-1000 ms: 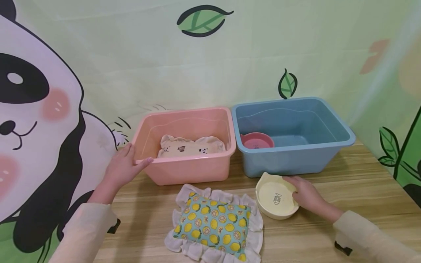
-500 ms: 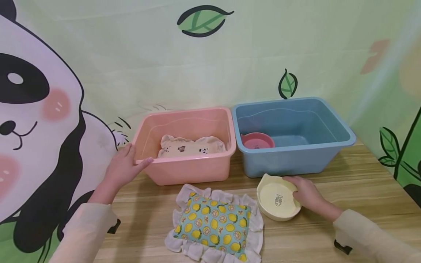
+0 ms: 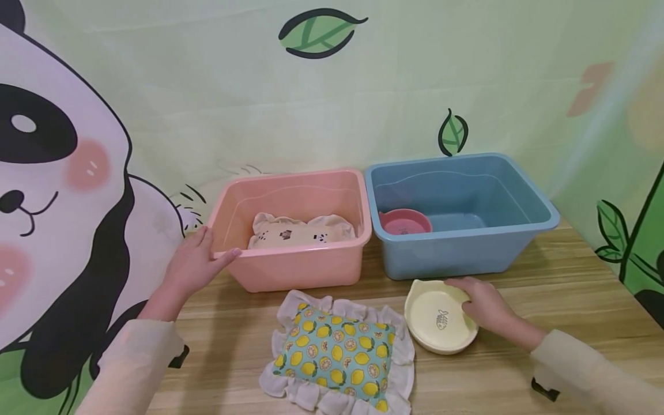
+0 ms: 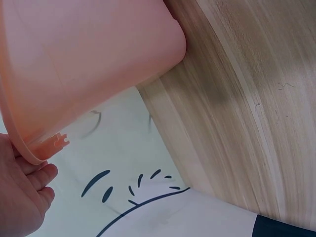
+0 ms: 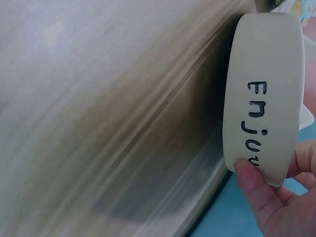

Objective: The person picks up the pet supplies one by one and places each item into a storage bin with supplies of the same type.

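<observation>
With my left hand (image 3: pixel 193 264) I hold the left rim of a pink plastic tub (image 3: pixel 301 274), thumb along the front edge; the left wrist view shows curled fingers (image 4: pixel 43 177) at this rim. My right hand (image 3: pixel 491 310) pinches the right edge of a shallow cream pet bowl (image 3: pixel 426 318) with a fish-bone print and small pointed ears. In the right wrist view my thumb (image 5: pixel 254 185) presses its outer wall beside black lettering. The bowl is close over the table, right of a lemon-print pillow (image 3: pixel 337 351) with white frills. A beige ruffled pillow (image 3: pixel 301 235) lies inside the pink tub.
A blue plastic tub (image 3: pixel 451 253) stands right of the pink one, with a dark pink bowl (image 3: pixel 407 221) in its left end. Both tubs rest on a wood-grain table (image 3: pixel 228 357). Behind them hangs a green backdrop (image 3: pixel 207 86) with a panda and leaves.
My right hand has turned the cream bowl, so its fish print points another way, and the bowl has shifted slightly toward me and to the right. My left hand has stayed at the tub's rim.
</observation>
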